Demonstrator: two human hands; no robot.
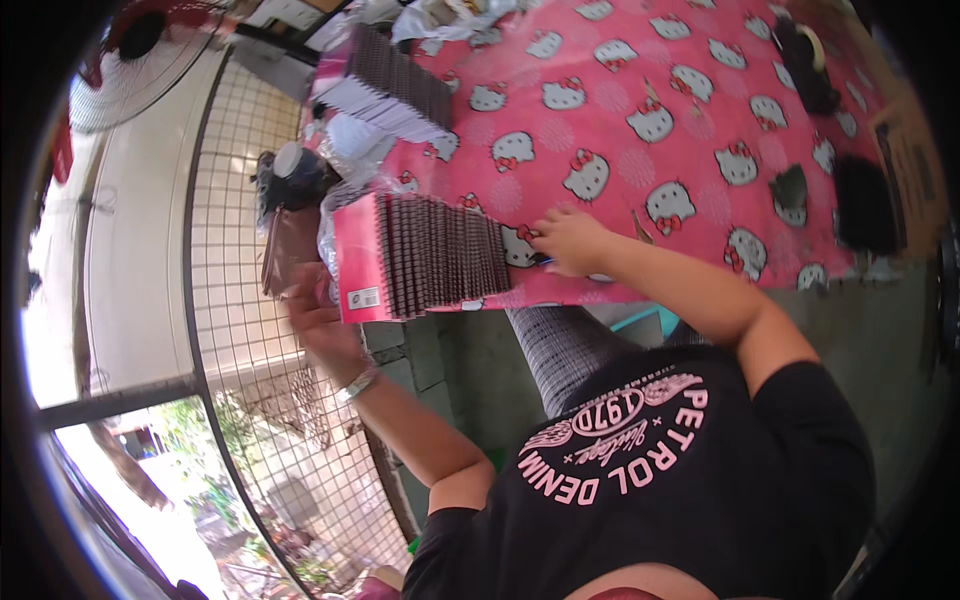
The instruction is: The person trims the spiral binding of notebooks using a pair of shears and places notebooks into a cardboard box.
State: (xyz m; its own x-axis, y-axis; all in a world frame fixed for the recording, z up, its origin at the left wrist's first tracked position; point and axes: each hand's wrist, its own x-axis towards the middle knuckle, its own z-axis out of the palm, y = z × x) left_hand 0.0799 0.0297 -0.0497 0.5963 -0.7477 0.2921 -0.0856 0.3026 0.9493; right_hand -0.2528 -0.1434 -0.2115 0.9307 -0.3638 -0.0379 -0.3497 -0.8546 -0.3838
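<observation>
A row of spiral-bound notebooks with a pink-red front cover lies along the near left edge of a table with a pink cat-print cloth. My left hand is at the left end of this row, beside the front cover. Its fingers look apart, with nothing visible in them. To the right of the row, my right hand rests low over the cloth with curled fingers. A small dark bluish thing shows under those fingers, too small to name. Farther back stands a second stack of spiral notebooks.
A brown pouch, a white-lidded jar and clear plastic crowd the left edge. A tape dispenser, a dark fuzzy object and a cardboard box sit at right. A fan stands beyond the wire grille.
</observation>
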